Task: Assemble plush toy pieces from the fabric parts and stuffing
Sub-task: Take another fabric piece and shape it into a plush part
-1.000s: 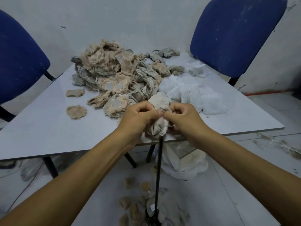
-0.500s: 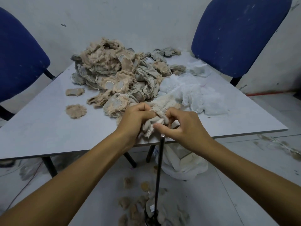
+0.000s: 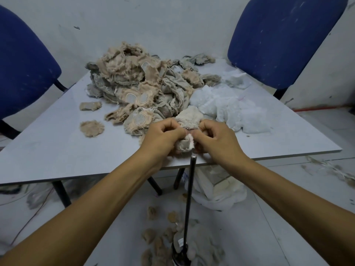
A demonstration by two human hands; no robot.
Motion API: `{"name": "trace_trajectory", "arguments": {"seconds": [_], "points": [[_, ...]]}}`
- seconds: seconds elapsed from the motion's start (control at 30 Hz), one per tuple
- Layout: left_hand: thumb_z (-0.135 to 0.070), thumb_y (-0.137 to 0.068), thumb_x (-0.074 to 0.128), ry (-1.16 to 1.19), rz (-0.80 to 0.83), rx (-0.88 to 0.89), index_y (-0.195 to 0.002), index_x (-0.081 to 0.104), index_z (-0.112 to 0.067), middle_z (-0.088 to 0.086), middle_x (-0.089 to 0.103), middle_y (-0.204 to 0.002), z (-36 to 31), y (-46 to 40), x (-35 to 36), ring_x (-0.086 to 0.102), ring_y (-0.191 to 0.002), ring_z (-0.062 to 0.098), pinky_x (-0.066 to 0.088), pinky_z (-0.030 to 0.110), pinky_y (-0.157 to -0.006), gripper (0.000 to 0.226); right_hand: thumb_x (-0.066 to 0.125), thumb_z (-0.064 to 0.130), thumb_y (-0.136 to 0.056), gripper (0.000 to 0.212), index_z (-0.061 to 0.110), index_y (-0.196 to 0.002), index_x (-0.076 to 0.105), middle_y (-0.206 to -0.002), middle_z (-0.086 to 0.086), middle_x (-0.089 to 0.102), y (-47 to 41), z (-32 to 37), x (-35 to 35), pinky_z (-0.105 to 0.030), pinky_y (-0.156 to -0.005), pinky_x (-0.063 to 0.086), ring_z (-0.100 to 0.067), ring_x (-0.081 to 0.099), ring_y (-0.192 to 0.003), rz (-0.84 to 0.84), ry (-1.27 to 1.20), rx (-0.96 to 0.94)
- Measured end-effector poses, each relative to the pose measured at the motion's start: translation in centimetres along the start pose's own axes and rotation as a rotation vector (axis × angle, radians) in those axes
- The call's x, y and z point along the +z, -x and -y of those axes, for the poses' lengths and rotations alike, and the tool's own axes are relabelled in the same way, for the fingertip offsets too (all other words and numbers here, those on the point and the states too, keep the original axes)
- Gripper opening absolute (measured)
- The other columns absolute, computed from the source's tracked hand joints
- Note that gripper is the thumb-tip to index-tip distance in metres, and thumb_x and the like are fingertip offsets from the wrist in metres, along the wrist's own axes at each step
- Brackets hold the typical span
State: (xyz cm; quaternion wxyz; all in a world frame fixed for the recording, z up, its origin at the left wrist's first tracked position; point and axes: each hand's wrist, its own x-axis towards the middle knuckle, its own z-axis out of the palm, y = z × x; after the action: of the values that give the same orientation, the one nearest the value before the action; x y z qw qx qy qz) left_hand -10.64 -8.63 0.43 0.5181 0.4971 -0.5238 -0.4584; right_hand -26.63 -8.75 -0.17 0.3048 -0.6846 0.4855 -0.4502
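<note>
The right hand (image 3: pixel 217 140) has closed back in; it and the left hand (image 3: pixel 163 138) pinch the plush piece (image 3: pixel 189 120) between curled fingertips above the table (image 3: pixel 57 143) edge, over the rod (image 3: pixel 189 198).

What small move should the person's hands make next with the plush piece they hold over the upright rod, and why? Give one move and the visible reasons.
Probably press the plush piece down onto the black rod. Both the left hand and the right hand pinch it at the table edge, its opening spread just above the rod's tip, with white filling showing inside. That suggests packing or turning it next.
</note>
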Motion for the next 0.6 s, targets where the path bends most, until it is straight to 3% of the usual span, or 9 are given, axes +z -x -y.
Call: {"name": "trace_trajectory", "arguments": {"seconds": [0.07, 0.13, 0.23, 0.33, 0.43, 0.53, 0.6], "points": [[-0.002, -0.079, 0.068, 0.031, -0.101, -0.050, -0.062, 0.057, -0.011, 0.005, 0.049, -0.057, -0.1, -0.2, 0.5, 0.046, -0.060, 0.021, 0.041, 0.031, -0.057, 0.022, 0.067, 0.039, -0.087, 0.028, 0.014, -0.078, 0.058, -0.064, 0.001, 0.061, 0.5, 0.0, -0.2, -0.041, -0.068, 0.053, -0.013, 0.059, -0.061, 0.131, -0.043, 0.014], [-0.010, -0.067, 0.066, 0.061, -0.168, -0.079, -0.063, 0.056, -0.010, 0.009, 0.049, -0.060, -0.5, -0.3, 1.1, 0.047, -0.065, 0.024, 0.040, 0.038, -0.063, 0.011, 0.069, 0.053, -0.079, 0.035, 0.020, -0.086, 0.060, -0.071, 0.003, 0.064, 0.9, 0.1, -0.2, -0.023, -0.060, 0.048, -0.005, 0.056, -0.060, 0.209, -0.028, 0.021], [-0.011, -0.068, 0.065, 0.101, -0.223, -0.111, -0.062, 0.056, -0.013, 0.012, 0.052, -0.064, -0.7, -0.2, 1.8, 0.049, -0.065, 0.026, 0.042, 0.039, -0.062, 0.011, 0.074, 0.050, -0.081, 0.032, 0.024, -0.085, 0.056, -0.066, 0.008, 0.062, 0.8, 0.1, 0.5, -0.012, -0.056, 0.040, 0.000, 0.054, -0.058, 0.102, 0.154, -0.046], [-0.004, -0.085, 0.063, 0.122, -0.181, -0.103, -0.062, 0.055, -0.015, 0.005, 0.056, -0.060, -0.4, -0.2, 1.4, 0.052, -0.056, 0.020, 0.044, 0.029, -0.052, 0.027, 0.073, 0.038, -0.086, 0.027, 0.018, -0.086, 0.055, -0.063, 0.006, 0.059, 0.6, 0.3, 0.8, -0.013, -0.057, 0.038, -0.001, 0.055, -0.063, 0.019, 0.229, -0.150], [-0.002, -0.089, 0.060, 0.176, -0.046, -0.075, -0.064, 0.055, -0.017, 0.001, 0.060, -0.060, -0.8, 0.3, 0.2, 0.058, -0.055, 0.015, 0.051, 0.025, -0.048, 0.030, 0.066, 0.032, -0.091, 0.024, 0.015, -0.082, 0.052, -0.060, 0.004, 0.053, 0.6, 0.1, 0.7, -0.017, -0.054, 0.036, -0.004, 0.051, -0.060, -0.032, 0.245, -0.184], [-0.003, -0.088, 0.065, 0.184, 0.097, -0.060, -0.070, 0.060, -0.016, 0.005, 0.067, -0.067, -0.9, 1.2, -0.6, 0.066, -0.060, 0.017, 0.055, 0.023, -0.055, 0.023, 0.059, 0.029, -0.095, 0.024, 0.012, -0.078, 0.057, -0.060, 0.001, 0.054, 0.1, 0.2, 0.5, -0.022, -0.057, 0.037, -0.010, 0.049, -0.057, -0.071, 0.263, -0.116], [-0.006, -0.087, 0.068, 0.183, 0.103, -0.079, -0.066, 0.063, -0.017, 0.006, 0.068, -0.070, -0.8, 1.5, -0.8, 0.067, -0.062, 0.017, 0.055, 0.021, -0.055, 0.025, 0.062, 0.022, -0.094, 0.022, 0.011, -0.075, 0.060, -0.062, -0.005, 0.057, -0.5, 0.5, -0.2, -0.033, -0.063, 0.049, -0.014, 0.053, -0.058, 0.041, 0.055, 0.008]]}}
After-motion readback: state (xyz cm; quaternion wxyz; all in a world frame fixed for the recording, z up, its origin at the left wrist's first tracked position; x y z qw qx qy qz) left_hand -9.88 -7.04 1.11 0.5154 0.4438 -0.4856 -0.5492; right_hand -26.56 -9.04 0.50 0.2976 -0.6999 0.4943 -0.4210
